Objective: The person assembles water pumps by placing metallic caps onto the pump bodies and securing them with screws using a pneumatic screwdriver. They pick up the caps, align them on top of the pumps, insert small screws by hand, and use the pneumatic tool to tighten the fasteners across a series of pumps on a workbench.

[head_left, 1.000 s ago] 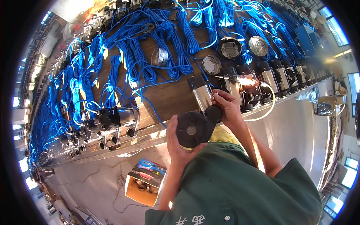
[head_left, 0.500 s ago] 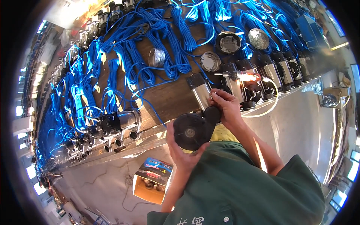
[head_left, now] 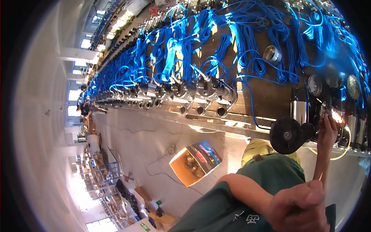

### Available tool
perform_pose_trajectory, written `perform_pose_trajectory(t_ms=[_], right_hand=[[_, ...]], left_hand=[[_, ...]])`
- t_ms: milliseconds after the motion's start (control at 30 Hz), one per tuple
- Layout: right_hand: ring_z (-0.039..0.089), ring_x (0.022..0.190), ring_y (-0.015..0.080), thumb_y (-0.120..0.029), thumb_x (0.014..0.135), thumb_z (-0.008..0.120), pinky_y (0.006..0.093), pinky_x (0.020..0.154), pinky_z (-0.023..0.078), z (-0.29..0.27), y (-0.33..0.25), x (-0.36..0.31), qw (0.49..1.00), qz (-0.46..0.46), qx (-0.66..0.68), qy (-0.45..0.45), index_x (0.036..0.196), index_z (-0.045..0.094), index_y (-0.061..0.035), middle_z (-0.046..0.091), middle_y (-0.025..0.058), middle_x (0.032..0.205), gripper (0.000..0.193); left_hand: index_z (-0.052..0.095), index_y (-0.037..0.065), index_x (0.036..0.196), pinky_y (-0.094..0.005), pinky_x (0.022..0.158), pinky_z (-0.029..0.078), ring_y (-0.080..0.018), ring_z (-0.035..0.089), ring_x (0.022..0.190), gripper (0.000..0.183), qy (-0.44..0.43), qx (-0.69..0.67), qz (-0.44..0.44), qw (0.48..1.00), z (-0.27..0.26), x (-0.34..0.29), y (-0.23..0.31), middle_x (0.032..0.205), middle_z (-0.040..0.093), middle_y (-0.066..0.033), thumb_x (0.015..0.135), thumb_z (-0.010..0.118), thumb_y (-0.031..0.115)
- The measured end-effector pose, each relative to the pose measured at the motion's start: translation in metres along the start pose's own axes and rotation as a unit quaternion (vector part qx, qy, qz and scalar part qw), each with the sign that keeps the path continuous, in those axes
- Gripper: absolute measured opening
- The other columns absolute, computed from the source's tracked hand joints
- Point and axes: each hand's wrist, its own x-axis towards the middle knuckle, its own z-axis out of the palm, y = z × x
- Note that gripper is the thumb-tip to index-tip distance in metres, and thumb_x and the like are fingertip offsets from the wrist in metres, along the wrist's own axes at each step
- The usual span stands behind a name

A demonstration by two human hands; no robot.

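A pump with a steel cylinder lies at the table's front edge, its round black base facing me. My right hand is beyond the pump's right side, its fingers closed around a slim power screwdriver with a metal tip and a pale cord. Low at the right, close to the camera, my left hand is closed. A thin, pale sliver shows above its fingertips; what it is, I cannot make out. This hand is apart from the pump.
Bundles of blue cable cover the long table. Steel pumps line its front edge toward the left. Metal rings, one a perforated ring, lie among the cables. An open carton with metal parts stands on the floor.
The view has swung left. My left hand has let go of the black base and drawn back toward me, closed. My right hand has moved from the pump to the screwdriver.
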Motion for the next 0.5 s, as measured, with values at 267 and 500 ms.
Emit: perform_pose_trajectory(t_ms=[267,500], right_hand=[[0.058,0.084,0.0096,-0.006,0.091,0.06,0.0208,0.077,0.047,0.0,-0.016,-0.021,1.0,0.0,0.028,-0.004,0.116,0.061,0.0008,0.063,0.003,0.097,0.026],[0.058,0.083,0.0089,-0.006,0.09,0.061,0.0201,0.076,0.047,-0.015,-0.016,-0.032,0.999,0.016,0.037,0.008,0.115,0.062,-0.0001,0.063,0.0028,0.094,0.026]], left_hand=[[0.046,0.009,0.057,-0.0481,0.084,0.046,-0.019,0.044,0.047,0.044,0.021,-0.001,-0.038,0.999,0.006,0.002,-0.019,0.056,0.046,-0.0042,0.094,0.042,0.031],[0.046,0.008,0.055,-0.0472,0.085,0.047,-0.019,0.044,0.047,0.046,0.027,0.004,-0.053,0.998,0.013,-0.004,-0.027,0.053,0.044,-0.0052,0.095,0.042,0.029]])
